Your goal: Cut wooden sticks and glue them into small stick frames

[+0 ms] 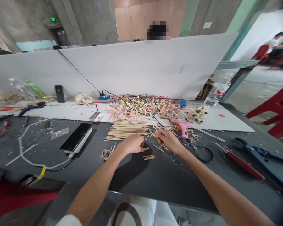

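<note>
My left hand (135,143) is closed over the dark table, with a short wooden stick (146,148) at its fingertips. Two or three cut sticks (149,158) lie just in front of it. To its right, my right hand (166,140) is pinched beside scattered stick pieces (152,133); whatever its fingers grip is too small to make out. Behind my left hand lies a row of long wooden sticks (126,128). A small stick frame (106,153) sits left of that hand. A pink hot glue gun (184,128) rests behind my right hand.
A heap of sticks with coloured balls (141,106) lines the white board. A phone on a power bank (76,138) lies left with a white cable (21,147). At right are a red-handled tool (245,164), blue-handled pliers (257,153) and a water bottle (218,91).
</note>
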Demonstrator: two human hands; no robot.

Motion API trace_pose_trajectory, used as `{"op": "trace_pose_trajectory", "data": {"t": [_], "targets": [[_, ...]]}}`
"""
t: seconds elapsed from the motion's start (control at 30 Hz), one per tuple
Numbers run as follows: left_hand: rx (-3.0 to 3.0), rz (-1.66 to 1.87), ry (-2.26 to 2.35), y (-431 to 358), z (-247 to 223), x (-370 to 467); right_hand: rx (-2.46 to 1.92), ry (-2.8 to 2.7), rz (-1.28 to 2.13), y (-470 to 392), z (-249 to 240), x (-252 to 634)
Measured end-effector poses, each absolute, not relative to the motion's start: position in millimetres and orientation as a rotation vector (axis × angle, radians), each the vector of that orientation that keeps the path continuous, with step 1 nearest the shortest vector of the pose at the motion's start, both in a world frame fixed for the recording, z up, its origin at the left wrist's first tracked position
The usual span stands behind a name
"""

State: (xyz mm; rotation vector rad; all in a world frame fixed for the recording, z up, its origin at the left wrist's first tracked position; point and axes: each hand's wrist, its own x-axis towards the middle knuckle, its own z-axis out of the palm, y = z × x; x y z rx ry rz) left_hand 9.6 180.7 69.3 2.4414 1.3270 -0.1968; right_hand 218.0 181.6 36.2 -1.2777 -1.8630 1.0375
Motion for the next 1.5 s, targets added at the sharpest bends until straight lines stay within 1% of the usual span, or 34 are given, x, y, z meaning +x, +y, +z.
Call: {"op": "trace_pose_trajectory", "data": {"t": [0.17, 0.4, 0.53, 0.67, 0.73, 0.93, 1.1, 1.3, 1.5], "targets": [[2.42, -0.202, 1.339, 180.8, 70.5, 10.1, -1.263, -1.739, 0.935, 180.7, 45.2, 222.3], [2.419, -0.188, 1.341, 179.1, 72.8, 10.8, -1.258, -1.738, 0.974, 179.9, 44.4, 218.1], [2.407, -0.21, 1.355, 179.7, 73.4, 11.0, -1.294, -1.744, 0.84, 178.6, 44.2, 217.7], [2.403, -0.209, 1.351, 179.3, 73.8, 11.3, -1.262, -1.713, 0.934, 178.5, 44.6, 218.9], [2.409, -0.197, 1.348, 178.9, 73.7, 11.3, -1.256, -1.708, 0.923, 179.5, 43.5, 219.7], [2.388, -0.198, 1.345, 178.6, 74.3, 11.6, -1.307, -1.799, 0.699, 177.3, 45.8, 220.6], [2.412, -0.192, 1.342, 180.3, 71.9, 11.2, -1.249, -1.86, 0.681, 175.7, 43.9, 218.6], [2.461, -0.193, 1.316, 182.1, 68.0, 10.0, -1.368, -1.994, 0.732, 180.1, 34.4, 217.6], [2.428, -0.211, 1.322, 181.9, 68.7, 10.2, -1.318, -2.174, 0.696, 176.1, 37.6, 213.7]]}}
